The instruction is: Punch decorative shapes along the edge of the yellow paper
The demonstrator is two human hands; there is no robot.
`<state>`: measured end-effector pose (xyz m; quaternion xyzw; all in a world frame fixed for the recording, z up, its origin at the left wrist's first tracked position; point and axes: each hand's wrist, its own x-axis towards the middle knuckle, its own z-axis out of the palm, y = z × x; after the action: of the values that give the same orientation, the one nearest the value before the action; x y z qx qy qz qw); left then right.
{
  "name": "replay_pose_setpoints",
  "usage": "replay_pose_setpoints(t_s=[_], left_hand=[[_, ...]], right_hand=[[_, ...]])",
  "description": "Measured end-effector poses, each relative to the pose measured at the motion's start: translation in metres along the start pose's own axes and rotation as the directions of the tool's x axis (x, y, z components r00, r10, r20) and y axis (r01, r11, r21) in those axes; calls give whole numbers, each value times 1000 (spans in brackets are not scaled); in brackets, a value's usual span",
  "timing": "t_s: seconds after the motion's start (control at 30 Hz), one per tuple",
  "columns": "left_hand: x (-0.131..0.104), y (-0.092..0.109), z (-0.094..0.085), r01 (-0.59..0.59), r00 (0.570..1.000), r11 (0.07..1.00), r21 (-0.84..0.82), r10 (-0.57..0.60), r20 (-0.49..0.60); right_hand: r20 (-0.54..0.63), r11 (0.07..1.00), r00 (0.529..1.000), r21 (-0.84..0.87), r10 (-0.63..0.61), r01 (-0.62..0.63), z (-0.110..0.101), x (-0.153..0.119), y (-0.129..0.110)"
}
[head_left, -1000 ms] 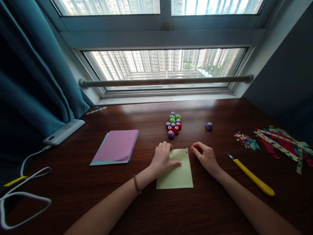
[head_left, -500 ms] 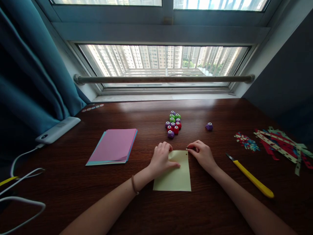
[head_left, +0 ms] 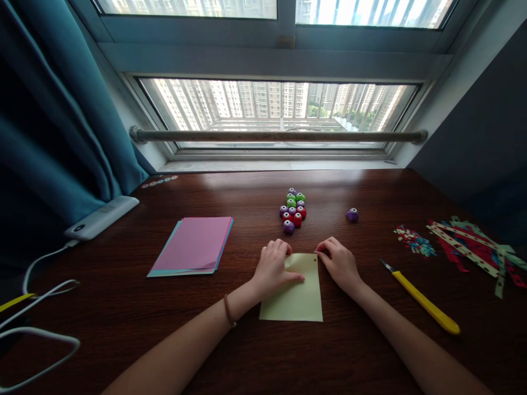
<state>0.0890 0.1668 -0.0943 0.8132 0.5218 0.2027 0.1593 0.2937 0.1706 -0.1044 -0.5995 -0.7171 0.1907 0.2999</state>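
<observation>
Pale yellow-green sheet (head_left: pixel 293 304) pinned flat beneath the left hand (head_left: pixel 272 266)

The four-sided paper is laid on the dark wooden tabletop (head_left: pixel 263 351), with one edge turned toward the person and set nearly level. Its far left part is covered by the left hand, whose thumb is stretched across the middle of the page. The near half is left uncovered, and no fold or crease can be made out there. The far right corner is marked by a small dark spot (head_left: pixel 315 260), too tiny for its outline to be read. Just beside that corner, the right hand's (head_left: pixel 340 266) fingertips are placed; whether the edge is touched cannot be told.
</observation>
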Motion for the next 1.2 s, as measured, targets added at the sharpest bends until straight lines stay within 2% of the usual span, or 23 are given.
replay_pose_setpoints(t_s=[0.13,0.3,0.4,0.47,0.53,0.67,0.73,0.8,0.9,0.97,1.2], left_hand=[[-1,0,0,4,1000,1000,-3,-4,-3],[-1,0,-1,6,1000,1000,-8,-6,-1],[0,1,0,6,1000,1000,-9,-6,0],[-1,1,-1,6,1000,1000,-11,-6,-1],[-1,1,-1,8,1000,1000,-12,-8,-1],[-3,2,-3,8,1000,1000,-13,-8,-4],[-3,2,-3,7,1000,1000,-14,-7,-6],[-3,2,-3,4,1000,1000,-15,-4,-9],[-3,2,-3,0,1000,1000,-16,0,-10],[-3,2,-3,-3,1000,1000,-18,3,-9],[-2,0,-1,-18,1000,1000,-23,18,-16]], right_hand=[[-19,1000,1000,22,-9,9,0,-1,0],[-56,989,998,151,7,2,-1,-1,4],[-87,973,995,228,54,-33,-11,1,11],[-143,968,985,241,99,-63,-26,5,20],[-259,971,953,219,155,-98,-48,10,33],[-542,982,819,124,189,-145,-94,16,71],[-616,971,756,71,222,-228,-112,15,93],[-647,961,719,79,252,-266,-124,13,115],[-657,947,709,24,257,-322,-134,8,138],[-666,935,707,-40,238,-352,-137,7,145],[-685,906,696,-126,214,-403,-141,5,141]])
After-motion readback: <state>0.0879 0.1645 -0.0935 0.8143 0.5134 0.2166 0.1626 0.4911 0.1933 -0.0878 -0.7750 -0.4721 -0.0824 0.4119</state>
